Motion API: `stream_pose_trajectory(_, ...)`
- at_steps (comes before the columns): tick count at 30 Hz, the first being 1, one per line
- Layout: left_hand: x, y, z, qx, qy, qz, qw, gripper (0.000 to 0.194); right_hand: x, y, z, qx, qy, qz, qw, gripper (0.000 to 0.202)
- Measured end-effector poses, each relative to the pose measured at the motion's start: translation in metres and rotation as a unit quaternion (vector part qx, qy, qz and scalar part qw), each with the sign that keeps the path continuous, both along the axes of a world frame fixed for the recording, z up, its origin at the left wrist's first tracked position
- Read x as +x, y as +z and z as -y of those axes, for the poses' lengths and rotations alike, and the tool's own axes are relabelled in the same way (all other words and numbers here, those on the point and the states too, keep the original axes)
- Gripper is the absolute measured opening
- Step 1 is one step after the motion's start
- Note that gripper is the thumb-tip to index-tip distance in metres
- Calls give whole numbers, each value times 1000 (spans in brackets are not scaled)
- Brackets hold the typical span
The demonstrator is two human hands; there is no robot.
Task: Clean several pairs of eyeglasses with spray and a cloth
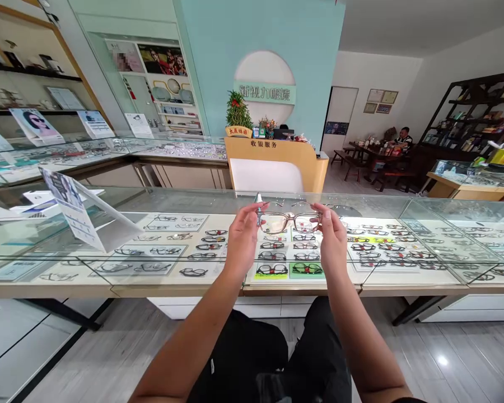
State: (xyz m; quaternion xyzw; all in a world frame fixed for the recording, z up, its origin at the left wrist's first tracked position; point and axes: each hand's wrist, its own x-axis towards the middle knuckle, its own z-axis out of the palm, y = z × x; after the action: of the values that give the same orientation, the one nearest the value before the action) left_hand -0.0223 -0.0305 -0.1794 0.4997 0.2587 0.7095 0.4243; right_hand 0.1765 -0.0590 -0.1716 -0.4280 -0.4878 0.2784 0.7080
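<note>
A pair of eyeglasses (289, 220) with a thin brownish, see-through frame is held up level above the glass display case (218, 204). My left hand (247, 229) pinches it at the left end, thumb and fingers closed near the hinge. At the right end my right hand (332, 232) grips it the same way, thumb towards me. Beneath the hands, rows of spectacle frames (272, 256) lie inside the case, seen through its glass top. A small white-tipped object (259, 198) shows just behind my left fingertips; its kind is unclear.
A folded card stand (82, 210) stands on the glass at left. Beyond are a wooden reception counter (277, 151) with plants and further display cases (176, 150). A person (403, 140) sits at a dark table at the far right. My knees (256, 341) are below the case edge.
</note>
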Motion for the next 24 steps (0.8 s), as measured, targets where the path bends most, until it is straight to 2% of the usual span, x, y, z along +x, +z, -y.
stream_pose_trajectory(4,-3,-29,12,-28,-5,17,999,44,-6,-24,2,-31,21,-4,999,53)
stream_pose_trajectory(8,-7,-42,19,-52,7,14,999,46,-9,-37,3,-64,34,10,997,54)
stream_pose_trajectory(14,-9,-49,23,-82,13,6,997,50,-11,-53,-1,-87,57,14,995,58)
stream_pose_trajectory(24,-7,-52,20,-76,-10,-13,997,45,-9,-58,0,-87,64,-2,994,54)
